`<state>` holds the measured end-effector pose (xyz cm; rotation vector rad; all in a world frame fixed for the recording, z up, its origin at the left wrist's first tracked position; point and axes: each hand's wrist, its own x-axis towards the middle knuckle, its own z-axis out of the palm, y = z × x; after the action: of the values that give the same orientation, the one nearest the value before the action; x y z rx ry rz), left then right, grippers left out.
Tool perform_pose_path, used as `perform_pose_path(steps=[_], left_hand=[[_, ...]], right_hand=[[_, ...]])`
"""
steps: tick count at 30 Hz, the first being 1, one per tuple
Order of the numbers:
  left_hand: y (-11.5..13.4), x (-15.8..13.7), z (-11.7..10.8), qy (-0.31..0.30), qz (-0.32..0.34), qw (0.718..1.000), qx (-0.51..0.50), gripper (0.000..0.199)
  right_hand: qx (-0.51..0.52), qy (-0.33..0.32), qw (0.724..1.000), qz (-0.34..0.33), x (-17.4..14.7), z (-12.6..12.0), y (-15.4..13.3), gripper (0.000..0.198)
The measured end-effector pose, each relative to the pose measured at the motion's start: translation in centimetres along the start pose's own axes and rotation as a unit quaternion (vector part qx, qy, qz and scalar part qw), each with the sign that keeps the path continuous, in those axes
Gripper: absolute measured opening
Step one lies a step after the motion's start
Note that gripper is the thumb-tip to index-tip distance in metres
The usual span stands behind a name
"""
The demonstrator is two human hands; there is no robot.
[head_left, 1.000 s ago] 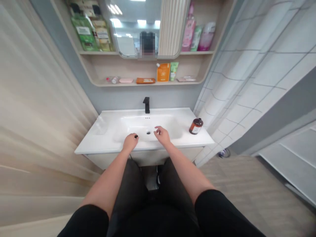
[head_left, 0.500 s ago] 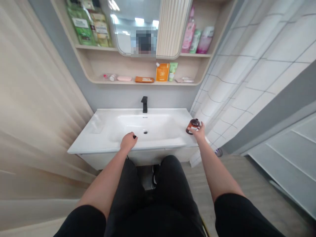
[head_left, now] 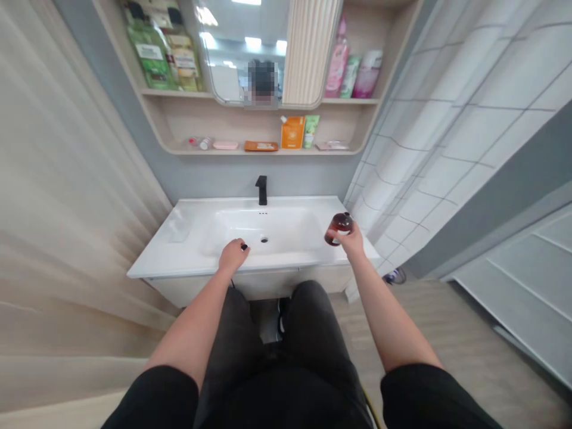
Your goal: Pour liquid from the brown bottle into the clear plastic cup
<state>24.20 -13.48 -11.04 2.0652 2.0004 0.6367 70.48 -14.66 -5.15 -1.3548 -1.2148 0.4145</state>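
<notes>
My right hand (head_left: 352, 243) is wrapped round an amber-brown bottle (head_left: 341, 221) with a pale label, tilted slightly over the right end of the white washbasin (head_left: 313, 253). The bottle's short dark neck points up. Over the basin's front edge, left of the drain, my left hand (head_left: 232, 255) is closed with a small black cap (head_left: 243, 246) showing between thumb and fingers. Most of that hand's fingers are hidden from above.
A black faucet (head_left: 261, 189) stands behind the basin. Above it, a wall cabinet (head_left: 263, 152) holds bottles, an orange pouch (head_left: 292, 133), a green tube (head_left: 310, 131) and small packets. Curtains hang on both sides: beige (head_left: 67, 208) left, white checked (head_left: 411, 137) right.
My right hand has moved the amber bottle left, from the counter's right end toward the basin. The left hand stays in nearly the same place. The view has shifted slightly.
</notes>
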Motion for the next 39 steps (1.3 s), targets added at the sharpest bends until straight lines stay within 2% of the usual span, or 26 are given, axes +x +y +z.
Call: perform_pose_path(steps=[4,7,9,12,14,16,19,23,25,31,37,39], left_hand=[[0.5,-0.6,-0.7,0.025,-0.007,0.997,-0.067,0.017],[2.5,-1.9,-2.1,0.067,-0.055,0.974,-0.209,0.018],[4.7,-3.6,-3.4,0.094,-0.050,0.929,-0.354,0.025],[8.6,-7.3,-6.0,0.075,0.036,0.833,-0.547,0.041],[10.9,-9.9,-7.7,0.066,0.075,0.783,-0.614,0.044],[12.8,-12.1,-9.1,0.056,0.084,0.760,-0.642,0.042],[14.7,-13.9,-10.0,0.056,0.089,0.768,-0.632,0.035],[15.7,-14.4,-9.6,0.051,0.106,0.830,-0.545,0.027],[15.8,-14.6,-9.4,0.048,0.106,0.850,-0.514,0.023],[15.3,-14.9,-9.2,0.048,0.109,0.841,-0.527,0.022],[15.3,-15.3,-9.6,0.041,0.141,0.878,-0.455,0.014],[15.4,-15.4,-10.0,0.034,0.158,0.883,-0.442,0.015]], right_hand=[[0.034,-0.066,0.997,-0.018,-4.6,1.3,-4.1,0.074],[0.035,-0.118,0.992,-0.024,-8.3,2.4,-6.5,0.073],[0.036,-0.149,0.988,-0.026,-10.7,3.2,-7.7,0.074],[0.048,-0.189,0.981,-0.024,-13.7,4.3,-9.2,0.077],[0.052,-0.215,0.975,-0.023,-15.4,4.9,-10.1,0.079],[0.051,-0.241,0.969,-0.020,-16.8,5.4,-11.2,0.080],[0.051,-0.282,0.958,-0.014,-18.5,5.9,-12.7,0.078],[0.045,-0.314,0.948,-0.015,-19.7,6.4,-13.9,0.075],[0.043,-0.315,0.948,-0.014,-19.9,6.4,-14.0,0.074],[0.039,-0.298,0.954,-0.016,-20.1,5.9,-14.3,0.073],[0.017,-0.279,0.960,-0.025,-20.3,5.5,-15.3,0.070],[0.011,-0.275,0.961,-0.037,-20.4,5.5,-15.5,0.070]])
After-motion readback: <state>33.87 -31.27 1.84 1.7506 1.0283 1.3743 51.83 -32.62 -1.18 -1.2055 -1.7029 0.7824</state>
